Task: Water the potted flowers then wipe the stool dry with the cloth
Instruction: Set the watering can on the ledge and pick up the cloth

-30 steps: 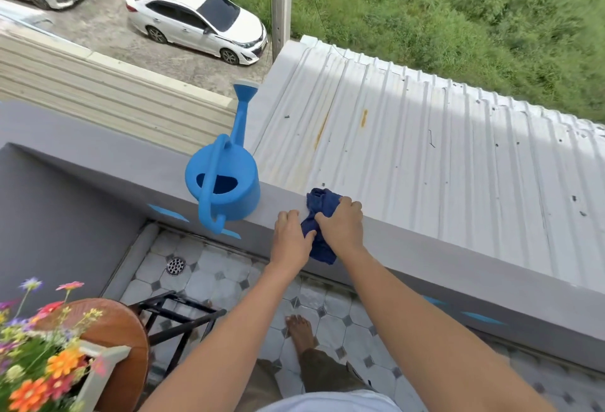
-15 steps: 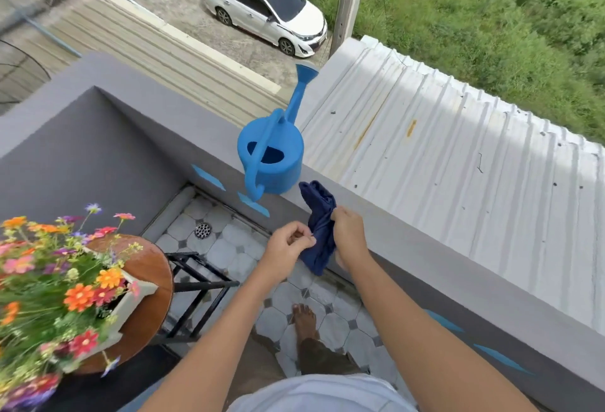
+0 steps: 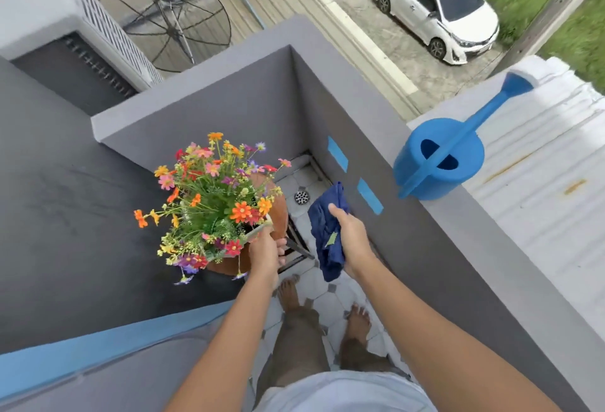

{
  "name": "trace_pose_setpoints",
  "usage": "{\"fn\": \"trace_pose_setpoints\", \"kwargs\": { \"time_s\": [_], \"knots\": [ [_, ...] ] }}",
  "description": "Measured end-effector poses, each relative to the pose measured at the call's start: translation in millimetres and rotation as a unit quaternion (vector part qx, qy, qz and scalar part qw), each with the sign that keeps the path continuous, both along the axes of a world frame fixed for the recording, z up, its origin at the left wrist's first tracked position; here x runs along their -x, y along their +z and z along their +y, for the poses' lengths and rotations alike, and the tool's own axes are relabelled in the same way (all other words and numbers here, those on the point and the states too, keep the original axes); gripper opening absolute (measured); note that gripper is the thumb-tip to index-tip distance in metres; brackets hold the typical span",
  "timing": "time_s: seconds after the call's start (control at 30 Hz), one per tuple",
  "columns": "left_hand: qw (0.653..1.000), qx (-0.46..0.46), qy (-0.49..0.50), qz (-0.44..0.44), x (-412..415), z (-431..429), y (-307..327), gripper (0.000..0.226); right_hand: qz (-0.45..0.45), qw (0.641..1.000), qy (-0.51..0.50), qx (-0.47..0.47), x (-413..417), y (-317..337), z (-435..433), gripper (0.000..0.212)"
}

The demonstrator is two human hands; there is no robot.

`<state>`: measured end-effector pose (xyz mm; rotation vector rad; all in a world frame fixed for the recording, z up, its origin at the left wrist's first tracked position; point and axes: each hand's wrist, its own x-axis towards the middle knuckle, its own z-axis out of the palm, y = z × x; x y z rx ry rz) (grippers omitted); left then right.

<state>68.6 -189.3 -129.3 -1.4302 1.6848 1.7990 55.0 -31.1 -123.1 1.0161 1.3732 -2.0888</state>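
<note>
The person stands barefoot on the tiled balcony floor, looking down at both hands. The right hand (image 3: 348, 236) holds the dark blue cloth (image 3: 325, 231), fingers curled round its bunched middle and thumb laid across the top, so the fabric hangs in loose folds with its long axis running from about 12 o'clock down to 6 o'clock. The left hand (image 3: 266, 252) is at the near rim of the white flower pot (image 3: 258, 231), fingers bent over its edge; whether they truly grip it or only touch it cannot be told, since the flowers (image 3: 212, 195) overhang and hide much of it.

The pot sits on the round brown stool (image 3: 278, 211), which fills most of the seat, leaving only a crescent of wood bare at roughly 1 to 3 o'clock of the pot. That bare arc lies at about 9 to 10 o'clock from the cloth hand, just beside it, making the right hand the nearer one for wiping. The blue watering can (image 3: 438, 159) stands on the grey ledge (image 3: 435, 215), well apart at 1 o'clock, spout pointing away.

Watering looks finished. Judging by this, the left hand probably needs to shift or lift the pot so the cloth can reach the seat.
</note>
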Motion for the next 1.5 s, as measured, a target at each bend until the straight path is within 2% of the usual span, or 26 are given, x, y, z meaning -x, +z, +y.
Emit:
{"fn": "trace_pose_setpoints", "kwargs": {
  "time_s": [0.07,0.2,0.37,0.5,0.57,0.63,0.7,0.83,0.93,1.03,1.1,1.17,1.27,1.4,1.43,1.5],
  "knots": [
    [0.998,-0.020,0.060,0.010,1,-8,-1,0.021,0.005,0.999,0.029,-0.032,2,-9,-21,0.035],
    [0.991,-0.045,0.126,0.031,12,-16,-3,0.032,-0.022,0.999,0.022,-0.020,10,-14,-51,0.026],
    [0.984,-0.054,0.169,0.011,22,-17,-4,0.042,-0.050,0.997,0.045,-0.046,17,-26,-72,0.014],
    [0.985,0.019,0.172,-0.022,25,-32,-6,0.035,0.033,0.995,0.083,-0.053,19,-30,-78,0.022],
    [0.978,0.039,0.204,0.001,29,-44,-4,0.030,0.063,0.992,0.090,-0.055,19,-28,-79,0.028],
    [0.974,0.037,0.220,0.037,29,-53,5,0.027,0.089,0.989,0.096,-0.064,23,-25,-78,0.022],
    [0.974,0.027,0.214,0.066,27,-57,23,0.027,0.123,0.985,0.091,-0.075,28,-15,-79,0.015],
    [0.978,0.008,0.168,0.126,18,-61,67,0.030,0.193,0.971,0.080,-0.120,51,8,-83,0.014],
    [0.980,-0.008,0.130,0.153,14,-65,103,0.029,0.241,0.953,0.075,-0.169,78,25,-90,0.023],
    [0.986,-0.017,0.075,0.151,10,-61,138,0.025,0.261,0.944,0.025,-0.201,101,55,-100,0.037],
    [0.986,-0.023,0.052,0.159,6,-54,153,0.016,0.286,0.935,-0.005,-0.208,103,80,-105,0.029],
    [0.983,-0.025,0.046,0.174,4,-49,162,0.009,0.328,0.921,-0.009,-0.209,90,99,-111,0.015],
    [0.978,-0.025,0.057,0.200,5,-47,170,0.011,0.381,0.901,0.006,-0.208,48,109,-118,0.007],
    [0.972,-0.027,0.066,0.222,1,-45,182,0.023,0.428,0.856,0.044,-0.288,-4,103,-115,0.019],
    [0.973,-0.024,0.064,0.222,-1,-45,184,0.026,0.432,0.852,0.043,-0.293,-8,99,-114,0.021],
    [0.974,-0.024,0.055,0.219,-6,-44,188,0.025,0.412,0.868,0.033,-0.274,-7,100,-113,0.015]
  ]
}}
